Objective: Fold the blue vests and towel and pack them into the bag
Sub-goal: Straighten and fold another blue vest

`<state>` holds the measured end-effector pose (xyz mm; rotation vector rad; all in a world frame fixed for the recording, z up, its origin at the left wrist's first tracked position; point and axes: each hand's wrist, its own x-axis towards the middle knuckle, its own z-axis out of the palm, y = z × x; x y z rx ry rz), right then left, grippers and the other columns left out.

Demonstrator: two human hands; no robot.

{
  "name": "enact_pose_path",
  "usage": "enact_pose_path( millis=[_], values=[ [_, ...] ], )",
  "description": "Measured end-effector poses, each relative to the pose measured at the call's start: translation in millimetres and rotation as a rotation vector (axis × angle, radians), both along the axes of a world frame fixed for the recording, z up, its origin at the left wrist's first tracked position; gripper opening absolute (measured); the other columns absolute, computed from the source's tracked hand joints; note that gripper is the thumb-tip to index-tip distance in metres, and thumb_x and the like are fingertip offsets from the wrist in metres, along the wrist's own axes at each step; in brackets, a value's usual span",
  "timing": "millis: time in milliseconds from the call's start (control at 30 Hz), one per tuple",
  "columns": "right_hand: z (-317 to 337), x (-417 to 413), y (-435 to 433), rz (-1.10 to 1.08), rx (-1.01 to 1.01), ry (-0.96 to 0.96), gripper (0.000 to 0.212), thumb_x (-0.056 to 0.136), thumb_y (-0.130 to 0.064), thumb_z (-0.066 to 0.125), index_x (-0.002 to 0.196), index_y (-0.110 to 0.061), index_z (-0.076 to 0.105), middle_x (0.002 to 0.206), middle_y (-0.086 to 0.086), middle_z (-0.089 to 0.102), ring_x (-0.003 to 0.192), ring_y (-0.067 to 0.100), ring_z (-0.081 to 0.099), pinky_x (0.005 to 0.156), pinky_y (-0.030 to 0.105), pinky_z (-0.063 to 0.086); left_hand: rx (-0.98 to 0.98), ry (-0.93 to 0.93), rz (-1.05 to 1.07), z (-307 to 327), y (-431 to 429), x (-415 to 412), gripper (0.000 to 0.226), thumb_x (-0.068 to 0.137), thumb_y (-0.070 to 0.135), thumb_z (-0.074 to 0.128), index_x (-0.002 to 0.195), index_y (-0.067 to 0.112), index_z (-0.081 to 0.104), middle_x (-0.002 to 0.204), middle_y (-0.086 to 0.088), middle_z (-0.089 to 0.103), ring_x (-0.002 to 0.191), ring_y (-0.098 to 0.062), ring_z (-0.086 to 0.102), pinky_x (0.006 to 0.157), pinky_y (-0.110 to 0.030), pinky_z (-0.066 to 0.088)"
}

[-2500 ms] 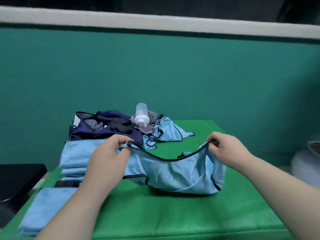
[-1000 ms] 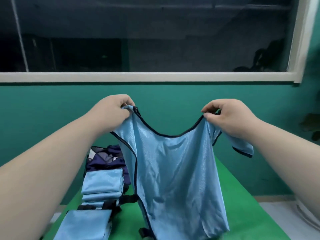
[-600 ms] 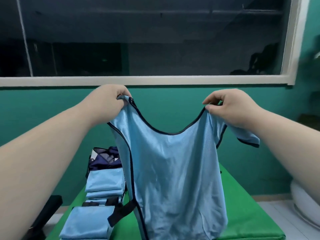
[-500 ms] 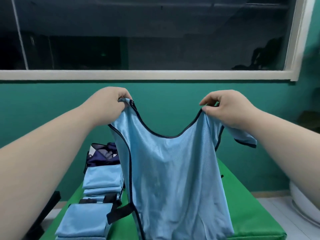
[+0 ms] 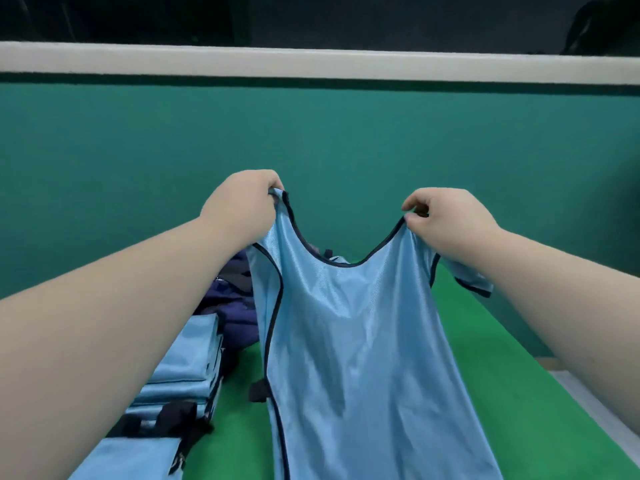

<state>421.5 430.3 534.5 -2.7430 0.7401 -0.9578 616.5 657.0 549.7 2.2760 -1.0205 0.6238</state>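
A light blue vest [image 5: 356, 341] with dark trim hangs spread out in front of me over the green table [image 5: 512, 386]. My left hand [image 5: 242, 206] grips its left shoulder strap. My right hand [image 5: 446, 220] pinches the right shoulder strap between thumb and fingers. The vest's lower part runs down out of view at the bottom. A stack of folded light blue vests [image 5: 187, 368] lies on the left of the table, partly behind my left forearm. A dark navy bag [image 5: 232, 306] sits behind that stack, mostly hidden by the held vest.
A teal wall [image 5: 138, 150] stands right behind the table, with a white window sill [image 5: 311, 62] above it. Black straps [image 5: 162, 420] lie across the nearest folded pile. The table's right edge drops to a pale floor [image 5: 588, 400].
The vest was lifted off the table and held up spread by its straps. Since half a second ago my hands have come lower with it and my view has tilted down.
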Motion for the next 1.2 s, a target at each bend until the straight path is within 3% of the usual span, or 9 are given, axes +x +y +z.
enact_pose_path(
  millis=[200, 333, 433, 600, 833, 967, 1033, 1100, 1200],
  values=[
    [-47.5, 80.0, -59.5, -0.086, 0.0, 0.023, 0.025, 0.098, -0.027, 0.048, 0.117, -0.025, 0.065, 0.112, -0.004, 0.069, 0.1, 0.024, 0.061, 0.083, 0.037, 0.053, 0.007, 0.027, 0.062, -52.4, -74.1, 63.4, 0.027, 0.089, 0.003, 0.042, 0.096, 0.021, 0.061, 0.09, -0.001, 0.062, 0.08, -0.027, 0.056, 0.064, -0.036, 0.047],
    [-93.0, 115.6, -82.5, -0.099, 0.02, 0.246, 0.035, 0.099, -0.033, 0.05, 0.132, -0.025, 0.054, 0.125, 0.0, 0.065, 0.111, 0.027, 0.059, 0.09, 0.038, 0.048, 0.148, 0.186, 0.1, -96.5, -116.3, 82.2, 0.029, 0.088, 0.007, 0.047, 0.107, 0.025, 0.059, 0.107, -0.001, 0.062, 0.098, -0.029, 0.056, 0.084, -0.039, 0.045],
    [-137.5, 117.7, -81.0, -0.009, 0.061, 0.422, 0.048, 0.095, -0.043, 0.056, 0.14, -0.026, 0.048, 0.139, 0.0, 0.056, 0.125, 0.026, 0.053, 0.104, 0.041, 0.041, 0.325, 0.255, 0.09, -137.8, -136.3, 75.1, 0.041, 0.085, 0.011, 0.051, 0.121, 0.027, 0.056, 0.12, -0.004, 0.06, 0.11, -0.031, 0.053, 0.097, -0.043, 0.042],
    [-201.3, 84.5, -58.9, 0.21, 0.063, 0.525, 0.038, 0.095, -0.037, 0.054, 0.131, -0.027, 0.059, 0.138, -0.005, 0.054, 0.13, 0.019, 0.047, 0.11, 0.037, 0.035, 0.333, 0.278, -0.03, -193.7, -128.1, 39.7, 0.054, 0.08, 0.009, 0.052, 0.129, 0.032, 0.055, 0.131, -0.001, 0.052, 0.118, -0.031, 0.049, 0.097, -0.043, 0.043],
    [-240.7, -10.4, -9.6, 0.308, 0.197, 0.381, 0.027, 0.091, -0.038, 0.057, 0.11, -0.025, 0.071, 0.121, -0.007, 0.064, 0.121, 0.014, 0.053, 0.109, 0.036, 0.038, 0.229, 0.433, -0.317, -264.1, -42.6, -58.7, 0.028, 0.088, 0.023, 0.054, 0.113, 0.031, 0.063, 0.119, 0.012, 0.054, 0.119, -0.012, 0.05, 0.106, -0.037, 0.039],
    [-256.7, -73.6, 20.9, 0.25, 0.293, 0.177, 0.012, 0.089, -0.022, 0.068, 0.098, -0.025, 0.074, 0.106, -0.016, 0.066, 0.108, 0.006, 0.056, 0.099, 0.019, 0.039, 0.249, 0.422, -0.426, -283.6, 14.9, -119.6, 0.017, 0.091, 0.038, 0.055, 0.105, 0.037, 0.065, 0.109, 0.025, 0.051, 0.111, 0.006, 0.045, 0.104, -0.025, 0.035],
    [-265.7, -98.5, 38.1, 0.182, 0.336, 0.081, 0.011, 0.086, -0.019, 0.068, 0.093, -0.025, 0.074, 0.098, -0.017, 0.067, 0.102, 0.006, 0.056, 0.093, 0.013, 0.037, 0.245, 0.402, -0.439, -290.2, 38.6, -140.4, 0.024, 0.091, 0.05, 0.052, 0.104, 0.037, 0.066, 0.107, 0.028, 0.051, 0.111, 0.01, 0.041, 0.104, -0.019, 0.029],
    [-275.3, -119.8, 57.5, 0.139, 0.331, 0.042, 0.015, 0.083, -0.027, 0.06, 0.09, -0.025, 0.074, 0.093, -0.014, 0.067, 0.098, 0.01, 0.058, 0.093, 0.024, 0.043, 0.241, 0.383, -0.433, -297.4, 59.2, -157.5, 0.039, 0.085, 0.062, 0.045, 0.103, 0.036, 0.068, 0.106, 0.029, 0.051, 0.111, 0.011, 0.039, 0.102, -0.017, 0.026],
    [-287.4, -143.7, 85.9, 0.179, 0.206, 0.071, 0.026, 0.082, -0.036, 0.05, 0.09, -0.027, 0.073, 0.09, -0.015, 0.064, 0.096, 0.015, 0.06, 0.091, 0.038, 0.046, 0.242, 0.332, -0.406, -309.4, 84.8, -178.7, 0.041, 0.083, 0.066, 0.049, 0.106, 0.038, 0.068, 0.115, 0.03, 0.05, 0.116, 0.009, 0.038, 0.107, -0.022, 0.025]
  ],
)
